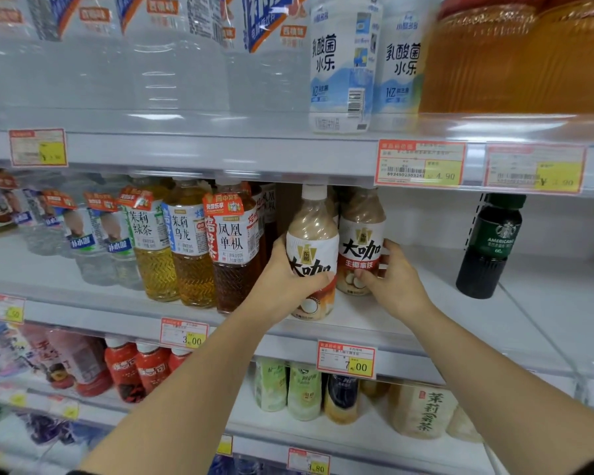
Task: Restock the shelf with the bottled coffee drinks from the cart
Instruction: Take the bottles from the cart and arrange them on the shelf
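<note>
Two beige coffee bottles with white and red labels stand side by side on the middle shelf (426,323). My left hand (288,282) grips the nearer coffee bottle (312,241) around its label, close to the shelf's front edge. My right hand (391,279) holds the second coffee bottle (360,234), which stands slightly further back, with fingers curled round its right side and thumb on its front. Both bottles are upright. The cart is out of view.
Amber tea bottles (192,248) stand immediately left of my left hand. A dark green Americano bottle (487,248) stands alone at the right, with bare shelf between it and my right hand. Price tags (347,359) line the rails. Bottles fill the shelves above and below.
</note>
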A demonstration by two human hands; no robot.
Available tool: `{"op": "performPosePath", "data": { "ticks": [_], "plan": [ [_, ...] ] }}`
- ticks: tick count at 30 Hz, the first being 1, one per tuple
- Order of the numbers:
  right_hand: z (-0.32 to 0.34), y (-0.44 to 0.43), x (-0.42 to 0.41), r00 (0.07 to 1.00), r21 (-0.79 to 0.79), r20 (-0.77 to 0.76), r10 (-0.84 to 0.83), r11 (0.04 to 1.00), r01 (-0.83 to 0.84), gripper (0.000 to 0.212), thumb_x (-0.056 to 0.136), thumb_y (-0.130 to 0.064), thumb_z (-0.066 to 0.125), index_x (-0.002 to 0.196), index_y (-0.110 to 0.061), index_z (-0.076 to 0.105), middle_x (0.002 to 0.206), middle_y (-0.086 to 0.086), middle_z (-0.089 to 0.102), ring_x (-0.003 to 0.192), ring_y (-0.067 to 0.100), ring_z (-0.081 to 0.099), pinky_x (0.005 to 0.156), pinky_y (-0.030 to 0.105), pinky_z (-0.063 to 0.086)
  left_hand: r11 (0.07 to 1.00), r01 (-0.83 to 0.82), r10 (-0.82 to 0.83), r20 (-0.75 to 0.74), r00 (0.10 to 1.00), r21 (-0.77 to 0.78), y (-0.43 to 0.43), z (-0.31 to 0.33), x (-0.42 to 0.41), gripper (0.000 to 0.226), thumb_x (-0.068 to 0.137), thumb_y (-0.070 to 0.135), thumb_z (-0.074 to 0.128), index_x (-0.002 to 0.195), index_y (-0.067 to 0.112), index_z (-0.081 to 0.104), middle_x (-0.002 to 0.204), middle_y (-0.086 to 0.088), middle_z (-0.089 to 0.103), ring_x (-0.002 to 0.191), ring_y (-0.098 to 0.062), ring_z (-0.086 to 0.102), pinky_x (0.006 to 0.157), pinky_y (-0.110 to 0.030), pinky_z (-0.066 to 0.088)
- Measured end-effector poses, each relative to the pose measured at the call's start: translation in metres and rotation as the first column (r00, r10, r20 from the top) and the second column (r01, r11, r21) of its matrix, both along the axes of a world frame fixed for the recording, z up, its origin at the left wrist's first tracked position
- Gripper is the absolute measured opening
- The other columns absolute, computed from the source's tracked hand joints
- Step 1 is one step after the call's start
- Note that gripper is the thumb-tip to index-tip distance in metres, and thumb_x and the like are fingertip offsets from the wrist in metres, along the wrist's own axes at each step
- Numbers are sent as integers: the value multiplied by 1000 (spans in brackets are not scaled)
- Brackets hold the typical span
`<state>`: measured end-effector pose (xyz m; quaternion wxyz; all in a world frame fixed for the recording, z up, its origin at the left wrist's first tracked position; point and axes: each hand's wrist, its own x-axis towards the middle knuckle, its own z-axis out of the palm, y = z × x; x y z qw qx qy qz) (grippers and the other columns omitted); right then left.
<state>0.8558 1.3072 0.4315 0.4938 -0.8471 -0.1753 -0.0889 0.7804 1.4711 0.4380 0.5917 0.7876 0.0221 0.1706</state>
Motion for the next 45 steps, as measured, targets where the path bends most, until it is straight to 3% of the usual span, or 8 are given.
{"op": "performPosePath", "data": {
  "ticks": [7,12,16,21,27,32,37,45],
  "plan": [
    [1,0,1,999,-57,-38,-5,998,3,71,84,-14,67,142,-8,27,137,11,49,125,28,48,92,30,40,1000,-12,12,20,1000,28,-2,-3,-1,77,76,19,76,136,24,29,120,8,55,105,1,53,81,-13,43],
    [4,-5,-37,958,108,277,-73,993,44,58,84,-15,67,136,-16,43,123,-4,55,111,11,54,94,24,44,995,-39,29,111,993,90,-4,-12,-12,79,76,13,75,127,44,25,119,16,52,106,10,51,80,-3,42],
    [-2,2,-62,956,52,59,287,956,-290,57,83,-12,68,131,-34,46,116,-18,57,104,6,59,87,20,49,988,-3,-18,133,991,154,-2,-16,-15,83,80,8,70,141,38,23,121,22,53,112,11,50,87,-3,40],
    [-4,8,-65,971,68,74,229,970,-234,59,84,-7,66,133,-30,43,107,-28,52,102,3,58,85,16,48,983,26,-46,109,993,180,-1,-15,-12,84,81,12,71,145,32,20,122,22,52,111,12,49,88,-4,40],
    [-8,9,-82,969,-10,201,143,990,-144,55,85,-11,64,134,-27,45,117,-16,55,99,-8,53,88,1,39,966,36,-65,106,992,258,0,-10,-26,94,77,35,72,148,34,11,145,10,35,133,-6,35,112,-34,30],
    [-39,24,-142,900,-59,393,189,982,-181,30,86,-9,59,114,-20,61,104,-13,58,97,-4,53,84,4,38,949,-132,63,237,969,287,22,-45,-112,54,90,17,60,136,33,35,129,17,43,116,6,43,95,-6,33],
    [-154,77,-208,906,-279,49,420,877,-391,23,91,-14,58,113,-15,63,102,-7,58,90,0,50,85,11,41,923,-258,288,-68,955,286,90,-178,-212,28,93,12,54,117,27,57,102,24,58,94,16,52,73,-2,40],
    [-344,158,-274,779,-380,-430,456,691,-614,30,88,-16,60,118,-21,60,113,-4,62,103,14,58,86,27,47,830,-413,554,-475,684,373,145,-363,-355,27,93,13,53,115,23,63,95,13,63,77,3,53,64,-1,36]
  ]
}}
